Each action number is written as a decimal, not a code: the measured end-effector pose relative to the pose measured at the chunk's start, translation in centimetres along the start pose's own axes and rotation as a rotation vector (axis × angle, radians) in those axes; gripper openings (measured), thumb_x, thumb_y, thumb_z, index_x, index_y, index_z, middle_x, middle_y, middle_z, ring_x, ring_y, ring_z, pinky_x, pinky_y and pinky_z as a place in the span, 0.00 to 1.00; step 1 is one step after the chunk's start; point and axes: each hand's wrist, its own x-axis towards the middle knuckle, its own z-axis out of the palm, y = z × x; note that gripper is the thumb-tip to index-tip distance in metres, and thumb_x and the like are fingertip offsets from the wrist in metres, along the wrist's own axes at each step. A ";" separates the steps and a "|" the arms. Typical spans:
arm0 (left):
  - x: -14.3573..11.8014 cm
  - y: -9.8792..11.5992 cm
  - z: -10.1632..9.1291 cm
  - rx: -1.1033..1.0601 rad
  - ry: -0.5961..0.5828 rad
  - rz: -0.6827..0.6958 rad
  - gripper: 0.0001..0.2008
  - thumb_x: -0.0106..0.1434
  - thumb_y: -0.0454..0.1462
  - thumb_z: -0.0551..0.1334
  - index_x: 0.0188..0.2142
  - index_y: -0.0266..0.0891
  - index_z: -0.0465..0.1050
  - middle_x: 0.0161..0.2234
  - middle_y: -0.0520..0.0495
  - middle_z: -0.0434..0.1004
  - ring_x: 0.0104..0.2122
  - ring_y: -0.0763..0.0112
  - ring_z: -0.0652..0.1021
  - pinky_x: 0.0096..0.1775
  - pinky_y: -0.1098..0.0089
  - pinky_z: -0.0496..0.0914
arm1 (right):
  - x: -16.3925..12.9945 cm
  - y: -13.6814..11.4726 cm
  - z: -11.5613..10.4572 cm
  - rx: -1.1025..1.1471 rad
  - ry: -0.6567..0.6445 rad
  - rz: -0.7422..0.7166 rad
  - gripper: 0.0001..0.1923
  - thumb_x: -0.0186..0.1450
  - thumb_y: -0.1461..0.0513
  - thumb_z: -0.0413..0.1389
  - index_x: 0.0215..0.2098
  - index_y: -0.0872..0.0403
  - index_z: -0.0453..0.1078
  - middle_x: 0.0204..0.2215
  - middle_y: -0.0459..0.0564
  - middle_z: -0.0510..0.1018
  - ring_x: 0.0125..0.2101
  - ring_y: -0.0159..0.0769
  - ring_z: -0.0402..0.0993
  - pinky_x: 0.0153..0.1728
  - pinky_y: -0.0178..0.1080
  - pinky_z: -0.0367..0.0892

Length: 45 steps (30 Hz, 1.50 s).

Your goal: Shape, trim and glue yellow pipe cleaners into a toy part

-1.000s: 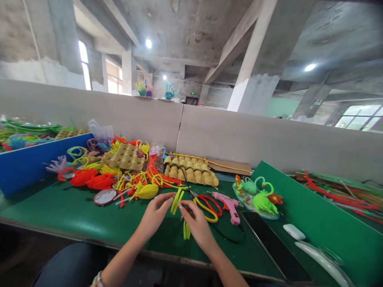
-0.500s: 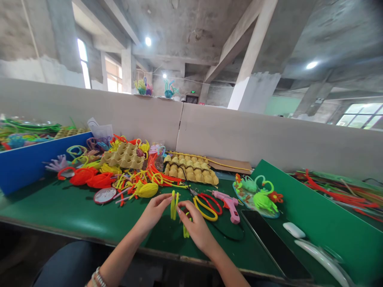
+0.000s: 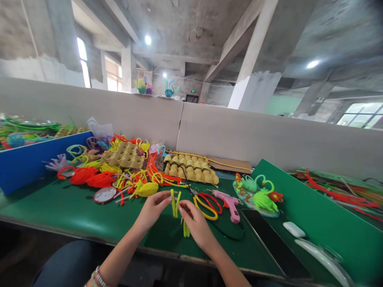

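Between my hands stands a bent yellow pipe cleaner (image 3: 173, 206), its strands apart at the top and meeting low down in a narrow V. My left hand (image 3: 154, 209) pinches its left strand between thumb and fingers. On the other side, my right hand (image 3: 194, 223) has its fingertips closed at the right strand. Beneath the right hand shows a second yellow-green pipe cleaner piece (image 3: 186, 230), partly hidden by that hand; I cannot tell whether it is held or lying on the green table (image 3: 125, 223).
Right of my hands lie red-and-yellow-handled pliers (image 3: 206, 205), a pink glue gun (image 3: 228, 203) with a black cord, and a phone (image 3: 273, 241). Pipe-cleaner swans (image 3: 263, 197) sit further right. Egg trays (image 3: 191, 169) and a yellow bundle (image 3: 146, 189) lie behind. A green divider (image 3: 314, 211) bounds the right.
The yellow strands, nearly parallel before, have spread apart at the top. My left hand has shifted slightly left and up. The piece under my right hand shows in a slightly different position.
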 end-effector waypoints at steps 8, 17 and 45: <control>0.0 0.1 -0.7 0.032 -0.055 0.023 0.22 0.45 0.45 0.67 0.38 0.34 0.77 0.29 0.45 0.82 0.33 0.59 0.80 0.39 0.64 0.72 | 0.3 0.2 -0.4 0.003 0.000 0.027 0.14 0.62 0.54 0.48 0.37 0.54 0.67 0.34 0.50 0.74 0.35 0.37 0.70 0.37 0.37 0.65; -0.3 0.2 0.1 0.072 -0.007 0.054 0.21 0.48 0.45 0.65 0.38 0.34 0.76 0.33 0.43 0.82 0.36 0.57 0.79 0.40 0.63 0.72 | 0.1 -0.1 -0.2 -0.005 0.025 -0.005 0.13 0.62 0.54 0.49 0.36 0.54 0.68 0.32 0.50 0.76 0.34 0.37 0.72 0.35 0.37 0.67; -0.9 0.1 0.2 0.289 -0.052 0.132 0.20 0.55 0.41 0.61 0.46 0.34 0.74 0.37 0.43 0.82 0.39 0.58 0.78 0.44 0.62 0.69 | 0.1 0.9 0.0 -0.219 0.145 -0.119 0.12 0.63 0.59 0.47 0.40 0.53 0.70 0.32 0.50 0.76 0.30 0.36 0.72 0.31 0.37 0.68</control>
